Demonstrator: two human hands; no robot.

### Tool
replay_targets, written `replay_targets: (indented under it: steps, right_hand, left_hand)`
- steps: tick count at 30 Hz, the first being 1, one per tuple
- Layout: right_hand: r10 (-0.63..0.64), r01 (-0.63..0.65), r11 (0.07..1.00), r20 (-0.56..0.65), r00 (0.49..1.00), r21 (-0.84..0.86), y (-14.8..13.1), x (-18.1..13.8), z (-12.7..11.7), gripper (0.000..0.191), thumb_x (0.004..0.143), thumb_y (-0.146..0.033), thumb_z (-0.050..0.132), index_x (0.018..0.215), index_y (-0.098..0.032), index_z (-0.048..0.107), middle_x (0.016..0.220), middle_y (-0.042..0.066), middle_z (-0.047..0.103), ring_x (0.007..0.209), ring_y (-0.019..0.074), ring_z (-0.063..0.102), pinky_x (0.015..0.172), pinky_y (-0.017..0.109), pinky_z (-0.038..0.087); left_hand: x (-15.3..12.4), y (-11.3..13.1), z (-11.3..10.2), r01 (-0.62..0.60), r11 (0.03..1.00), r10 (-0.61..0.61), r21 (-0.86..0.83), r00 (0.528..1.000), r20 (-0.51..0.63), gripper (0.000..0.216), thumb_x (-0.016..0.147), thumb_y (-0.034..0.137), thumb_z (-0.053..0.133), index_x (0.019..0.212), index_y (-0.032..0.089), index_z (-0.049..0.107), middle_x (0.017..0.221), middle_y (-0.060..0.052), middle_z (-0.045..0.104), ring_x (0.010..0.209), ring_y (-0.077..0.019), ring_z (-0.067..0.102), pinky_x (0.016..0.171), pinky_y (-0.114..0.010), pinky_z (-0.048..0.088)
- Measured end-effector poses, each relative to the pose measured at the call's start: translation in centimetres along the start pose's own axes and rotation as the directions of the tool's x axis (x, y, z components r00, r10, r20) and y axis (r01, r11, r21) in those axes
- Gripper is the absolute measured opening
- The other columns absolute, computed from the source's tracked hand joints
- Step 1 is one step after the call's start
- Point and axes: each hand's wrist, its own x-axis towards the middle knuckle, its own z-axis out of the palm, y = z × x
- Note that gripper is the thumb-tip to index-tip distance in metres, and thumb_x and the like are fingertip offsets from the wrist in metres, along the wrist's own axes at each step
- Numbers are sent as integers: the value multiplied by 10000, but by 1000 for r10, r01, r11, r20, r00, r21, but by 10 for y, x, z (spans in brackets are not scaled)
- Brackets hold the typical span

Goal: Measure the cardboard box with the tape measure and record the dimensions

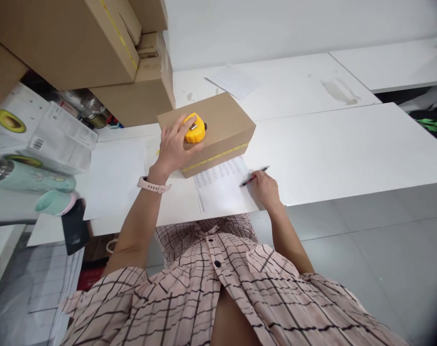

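Observation:
My left hand (173, 146), with a pale pink band at the wrist, curls its fingers round a yellow tape measure (194, 134) on top of a closed cardboard box (225, 120). Yellow tape runs along the box's near side. A sheet of paper (218, 194) printed with columns of small text lies partly under the box. My right hand (266, 189) is closed on a red and black pen (248, 180) at the right edge of this sheet. The pen is tilted; whether its tip touches the paper I cannot tell.
Large cardboard boxes (139, 91) are stacked at the back left. Blank paper (114, 178), a mint bottle (34, 177), a cup (54, 203) and a dark phone (75, 228) lie at the left. More paper (231, 81) rests behind the box on the white table (333, 149).

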Motion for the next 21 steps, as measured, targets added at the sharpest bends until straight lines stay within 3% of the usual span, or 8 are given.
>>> replay_targets:
  steps: [5,8,10,13,15,17,19,21]
  right_hand:
    - [-67,65,998,-147,987,-19,33,-21,-1,398,930,-103,366,1204,-147,652,1123,175,702,1070,304,637,840,385,479]
    - [-54,71,996,-279,959,52,48,-30,0,294,934,-157,412,1112,-193,643,1045,148,700,989,280,642,823,386,485]
    - [33,46,983,-413,910,180,48,-34,0,160,947,-310,507,1022,-215,612,930,107,687,859,253,645,799,385,495]
    - [277,0,883,-521,807,469,34,-41,-3,318,939,-557,536,909,-241,555,731,23,592,687,214,607,731,383,502]
    - [343,56,714,-419,841,698,17,-43,-5,438,984,-641,377,939,-244,557,689,6,574,666,203,613,729,389,519]
    - [218,98,474,-224,950,875,0,-41,-2,557,993,-687,265,1062,-236,585,759,32,652,731,207,661,781,412,546]
    - [28,48,310,-59,998,949,-14,-36,5,558,954,-709,397,1158,-233,602,913,70,724,850,218,695,845,429,555]
    - [-44,-8,294,22,999,956,-24,-28,16,474,871,-651,622,1098,-235,640,956,63,730,880,214,683,848,408,547]
  left_hand:
    - [6,-1,-1,-40,999,40,-12,999,14,682,901,529,614,1506,250,465,1604,-121,439,1452,-340,439,1218,-593,250]
    - [10,4,2,-42,999,42,-16,999,24,686,895,522,620,1510,262,463,1604,-114,440,1452,-342,438,1221,-603,238]
    - [13,8,6,-44,999,45,-21,998,36,693,895,521,619,1518,267,452,1612,-108,430,1459,-343,427,1227,-612,217]
    - [19,16,15,-47,998,49,-41,998,39,700,895,514,614,1528,277,437,1620,-98,418,1468,-349,413,1231,-633,175]
    - [23,22,22,-53,996,56,-65,998,36,709,890,504,621,1532,269,431,1618,-102,414,1467,-365,409,1220,-665,147]
    - [25,29,28,-58,994,62,-89,998,32,716,882,488,634,1528,253,435,1615,-107,411,1463,-379,411,1213,-686,123]
    - [26,36,33,-56,992,59,-109,998,22,706,880,479,639,1520,254,446,1618,-101,406,1465,-382,407,1223,-675,106]
    - [25,40,37,-54,991,57,-125,998,16,693,885,481,635,1516,259,452,1619,-94,402,1473,-384,394,1234,-659,95]
